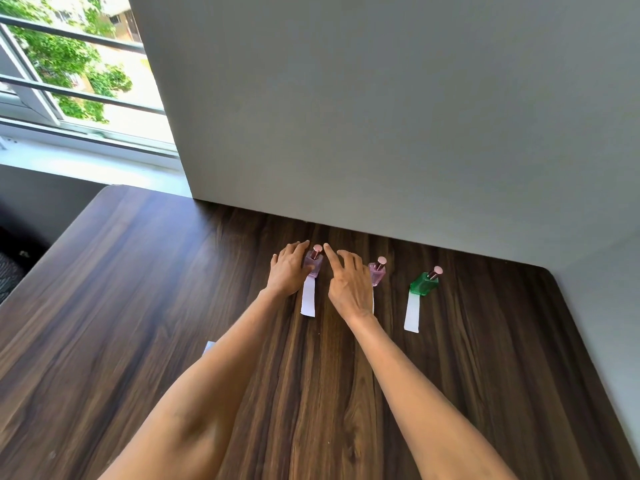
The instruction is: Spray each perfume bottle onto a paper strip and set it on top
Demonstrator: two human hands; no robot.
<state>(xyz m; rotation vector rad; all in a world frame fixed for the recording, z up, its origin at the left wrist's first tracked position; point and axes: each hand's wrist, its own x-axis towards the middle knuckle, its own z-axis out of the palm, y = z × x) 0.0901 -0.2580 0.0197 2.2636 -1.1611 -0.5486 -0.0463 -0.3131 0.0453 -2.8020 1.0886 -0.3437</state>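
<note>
**A:** Where do we stand? We count three bottles in a row near the wall, each on the far end of a paper strip: the left pink bottle (313, 263) on its strip (308, 299), the middle pink bottle (378, 272) partly behind our right hand (349, 284), and the green bottle (425, 284) on the right strip (412, 314).

**B:** So we judge this the setting-down step for the left bottle. Our left hand (289, 268) lies against its left side, fingers stretched forward and relaxed; we can't see a thumb wrapped round the glass, so we read it as steadying, not clutching.

**A:** And the right hand?

**B:** Loose, its forefinger stretched toward the pink cap, the other fingers lightly bent, holding nothing. Whether the fingertip touches the cap, we cannot tell.

**A:** Anything left over?

**B:** A scrap of pale paper (209, 347) peeks out beside our left forearm on the counter (138, 306). If it's another strip, we'd need another bottle, and none shows.

**A:** Next, then?

**B:** We'd lift both hands away gently, without tipping the bottle or dragging its strip.
</note>
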